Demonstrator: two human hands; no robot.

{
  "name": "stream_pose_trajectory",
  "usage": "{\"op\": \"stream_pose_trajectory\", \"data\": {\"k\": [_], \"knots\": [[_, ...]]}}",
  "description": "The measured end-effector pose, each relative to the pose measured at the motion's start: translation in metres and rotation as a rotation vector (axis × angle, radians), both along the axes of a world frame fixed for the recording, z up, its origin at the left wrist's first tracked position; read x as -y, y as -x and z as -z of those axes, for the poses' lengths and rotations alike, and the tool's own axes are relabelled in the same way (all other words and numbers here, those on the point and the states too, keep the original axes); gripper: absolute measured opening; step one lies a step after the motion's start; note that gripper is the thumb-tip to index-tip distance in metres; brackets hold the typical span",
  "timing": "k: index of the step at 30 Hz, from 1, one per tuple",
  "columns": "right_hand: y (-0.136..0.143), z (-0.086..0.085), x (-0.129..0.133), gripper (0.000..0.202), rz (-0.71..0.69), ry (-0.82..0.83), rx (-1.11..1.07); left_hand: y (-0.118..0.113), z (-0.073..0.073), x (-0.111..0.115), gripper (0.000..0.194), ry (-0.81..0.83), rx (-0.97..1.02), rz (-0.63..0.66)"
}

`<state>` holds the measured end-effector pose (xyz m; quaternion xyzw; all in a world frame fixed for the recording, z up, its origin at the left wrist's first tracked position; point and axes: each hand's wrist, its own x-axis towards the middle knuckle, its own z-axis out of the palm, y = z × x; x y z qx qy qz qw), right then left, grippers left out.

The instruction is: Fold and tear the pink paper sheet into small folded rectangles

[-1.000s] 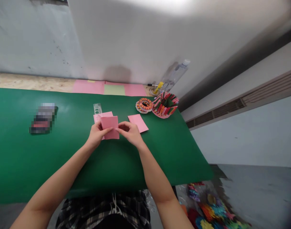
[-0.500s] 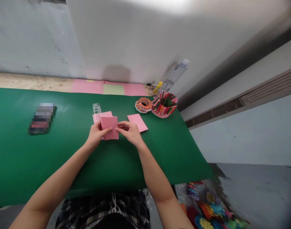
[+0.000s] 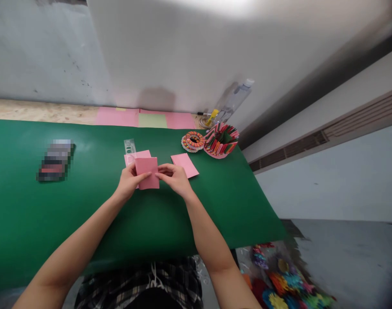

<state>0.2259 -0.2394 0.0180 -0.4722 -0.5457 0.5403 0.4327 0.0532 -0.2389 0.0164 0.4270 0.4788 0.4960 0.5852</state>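
Note:
A small rectangle of pink paper (image 3: pixel 147 165) is held up between both hands over the green table. My left hand (image 3: pixel 129 182) grips its left side, thumb across the front and fingers behind. At the right edge, my right hand (image 3: pixel 174 177) pinches the paper between thumb and fingertips. Behind it, partly covered, lies more pink paper (image 3: pixel 144 153) with a clear plastic stencil ruler (image 3: pixel 129 146) over its corner. To the right of my right hand rests another stack of pink paper (image 3: pixel 187 165), flat on the table.
Ring-shaped folded-paper pieces (image 3: pixel 193 141) and a round folded-paper basket (image 3: pixel 221 141) stand at the back right. Behind them are a clear bottle (image 3: pixel 234 101) and a yellow glue stick (image 3: pixel 212 116). A blurred-out flat object (image 3: pixel 56 160) lies at left. Colourful paper pieces (image 3: pixel 286 281) are on the floor.

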Motion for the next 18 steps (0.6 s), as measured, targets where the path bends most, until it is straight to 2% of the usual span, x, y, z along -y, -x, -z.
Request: {"op": "stream_pose_trajectory", "data": {"k": [8, 18], "knots": [[-0.0003, -0.0008, -0.0002, 0.032, -0.011, 0.0, -0.002, 0.0016, 0.0045, -0.0005, 0.048, -0.027, -0.008, 0.014], [-0.0011, -0.0031, -0.0011, 0.025, -0.039, -0.036, 0.003, -0.0002, -0.0003, -0.0003, 0.047, -0.016, -0.015, 0.065]]}}
